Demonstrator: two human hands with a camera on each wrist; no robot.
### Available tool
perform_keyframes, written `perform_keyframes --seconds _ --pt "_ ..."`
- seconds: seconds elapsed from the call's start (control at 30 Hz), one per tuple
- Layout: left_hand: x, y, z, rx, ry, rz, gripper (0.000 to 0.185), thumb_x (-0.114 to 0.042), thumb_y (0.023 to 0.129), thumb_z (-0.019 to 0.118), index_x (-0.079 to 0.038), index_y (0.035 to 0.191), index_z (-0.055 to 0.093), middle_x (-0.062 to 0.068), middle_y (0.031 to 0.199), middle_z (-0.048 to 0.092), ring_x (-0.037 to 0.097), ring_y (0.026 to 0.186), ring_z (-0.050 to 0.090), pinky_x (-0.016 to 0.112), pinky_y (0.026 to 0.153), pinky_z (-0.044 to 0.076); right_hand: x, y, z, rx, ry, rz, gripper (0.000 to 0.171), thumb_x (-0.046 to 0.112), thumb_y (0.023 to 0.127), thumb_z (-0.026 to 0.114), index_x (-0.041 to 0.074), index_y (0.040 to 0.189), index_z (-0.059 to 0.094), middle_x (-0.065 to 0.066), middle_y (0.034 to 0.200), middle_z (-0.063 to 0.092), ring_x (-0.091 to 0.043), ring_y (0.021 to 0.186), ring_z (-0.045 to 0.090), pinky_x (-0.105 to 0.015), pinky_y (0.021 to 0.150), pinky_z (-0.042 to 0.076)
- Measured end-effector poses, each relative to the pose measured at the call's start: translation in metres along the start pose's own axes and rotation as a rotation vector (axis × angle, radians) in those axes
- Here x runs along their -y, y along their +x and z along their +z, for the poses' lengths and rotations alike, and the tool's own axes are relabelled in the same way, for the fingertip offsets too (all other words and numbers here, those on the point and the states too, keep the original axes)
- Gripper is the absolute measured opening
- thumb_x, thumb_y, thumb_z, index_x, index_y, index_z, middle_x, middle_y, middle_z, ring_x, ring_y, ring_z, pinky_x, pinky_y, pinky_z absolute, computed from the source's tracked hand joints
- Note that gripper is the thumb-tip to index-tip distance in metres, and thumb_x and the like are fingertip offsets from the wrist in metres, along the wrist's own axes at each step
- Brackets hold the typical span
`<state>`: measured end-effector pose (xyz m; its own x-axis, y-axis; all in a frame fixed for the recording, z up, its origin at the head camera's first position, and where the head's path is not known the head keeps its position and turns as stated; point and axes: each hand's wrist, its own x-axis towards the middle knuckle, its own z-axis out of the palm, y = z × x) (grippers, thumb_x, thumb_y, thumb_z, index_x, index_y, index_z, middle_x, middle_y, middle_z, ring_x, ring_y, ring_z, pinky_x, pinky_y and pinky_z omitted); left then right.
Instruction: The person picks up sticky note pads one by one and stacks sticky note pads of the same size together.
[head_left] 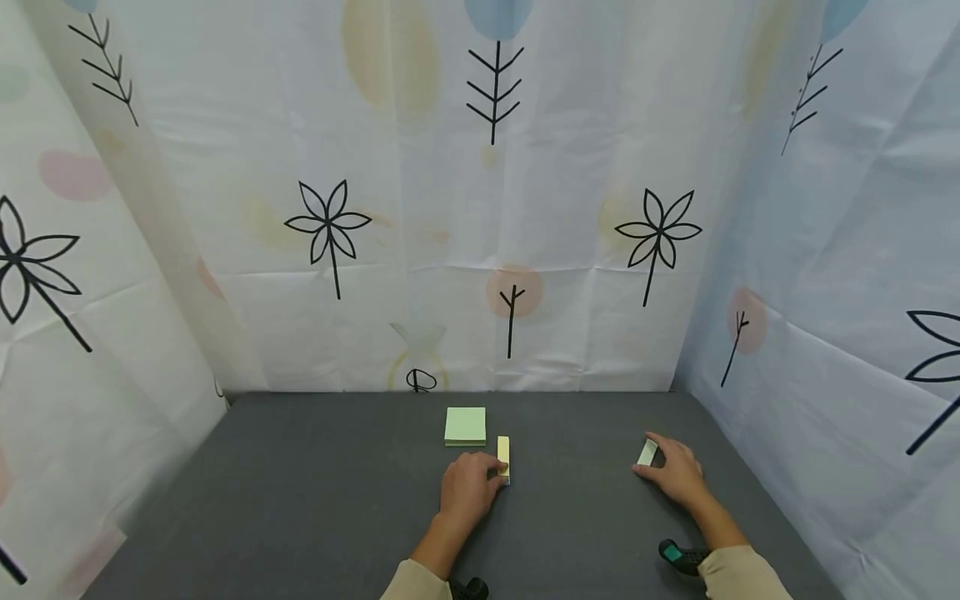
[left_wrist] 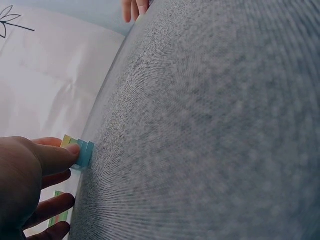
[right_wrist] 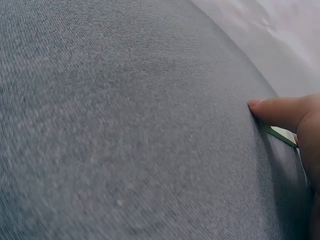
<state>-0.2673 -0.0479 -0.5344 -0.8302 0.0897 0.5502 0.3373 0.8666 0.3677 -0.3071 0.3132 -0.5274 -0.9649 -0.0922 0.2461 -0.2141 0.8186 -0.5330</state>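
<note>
My left hand point(head_left: 480, 471) lies palm down on the grey table point(head_left: 315, 500). Its thumb tip touches the near end of a narrow yellow pad of sticky strips point(head_left: 503, 457). The left wrist view shows that thumb point(left_wrist: 60, 155) straight against the stacked coloured strips point(left_wrist: 84, 154), with the other fingers loosely curled below. My right hand point(head_left: 656, 460) rests on the table further right, fingertips on a small pale green strip pad point(head_left: 647, 452). One straight finger point(right_wrist: 277, 111) shows in the right wrist view beside that strip pad point(right_wrist: 282, 134). A square light green sticky note pad point(head_left: 465, 426) lies just behind the yellow one.
Patterned white curtains point(head_left: 480, 208) close in the table at the back and on both sides. The table's back edge runs right behind the green pad. Bare grey cloth point(head_left: 262, 467) stretches to the left and between my hands.
</note>
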Motion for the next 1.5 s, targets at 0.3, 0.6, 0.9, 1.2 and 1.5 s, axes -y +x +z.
perform_keyframes --seconds 0.3,0.6,0.9,1.2,1.5 --pt "0.001 -0.002 0.001 -0.010 0.017 0.009 0.020 -0.026 0.069 0.087 -0.026 0.088 0.079 -0.012 0.084 0.070 0.015 0.077 0.063 0.037 0.068 0.051 0.001 0.004 0.009 -0.020 -0.051 0.023 0.069 0.031 0.084 0.075 -0.004 0.137 0.048 -0.034 0.135 0.046 -0.056 0.125 0.033 -0.072 0.094 0.025" --pt "0.001 -0.003 0.002 -0.033 0.015 0.010 0.021 -0.026 0.068 0.088 -0.026 0.087 0.079 -0.011 0.083 0.070 0.015 0.075 0.063 0.037 0.067 0.050 0.023 0.011 0.025 -0.025 -0.036 -0.010 0.066 0.027 0.084 0.075 -0.003 0.136 0.050 -0.032 0.135 0.047 -0.054 0.127 0.033 -0.071 0.096 0.024" --pt "0.001 -0.002 0.001 -0.040 0.022 0.022 0.021 -0.026 0.067 0.088 -0.025 0.087 0.079 -0.011 0.082 0.070 0.015 0.074 0.062 0.038 0.066 0.050 0.048 0.024 0.046 -0.033 -0.016 -0.061 0.064 0.027 0.082 0.078 -0.001 0.134 0.054 -0.029 0.134 0.050 -0.052 0.127 0.036 -0.070 0.096 0.025" --pt "0.002 -0.003 0.001 -0.070 0.015 0.046 0.023 -0.023 0.065 0.089 -0.026 0.085 0.079 -0.012 0.080 0.069 0.014 0.071 0.061 0.037 0.064 0.050 0.072 0.027 0.062 -0.010 -0.020 -0.104 0.061 0.027 0.081 0.079 0.001 0.132 0.056 -0.025 0.133 0.053 -0.048 0.126 0.040 -0.069 0.097 0.027" --pt "0.001 -0.002 0.001 -0.041 0.017 0.025 0.022 -0.025 0.066 0.089 -0.026 0.086 0.079 -0.012 0.081 0.069 0.015 0.072 0.061 0.037 0.065 0.049 0.087 0.029 0.075 0.003 -0.008 -0.163 0.062 0.028 0.081 0.080 0.002 0.133 0.056 -0.024 0.141 0.046 -0.048 0.129 0.038 -0.068 0.099 0.027"
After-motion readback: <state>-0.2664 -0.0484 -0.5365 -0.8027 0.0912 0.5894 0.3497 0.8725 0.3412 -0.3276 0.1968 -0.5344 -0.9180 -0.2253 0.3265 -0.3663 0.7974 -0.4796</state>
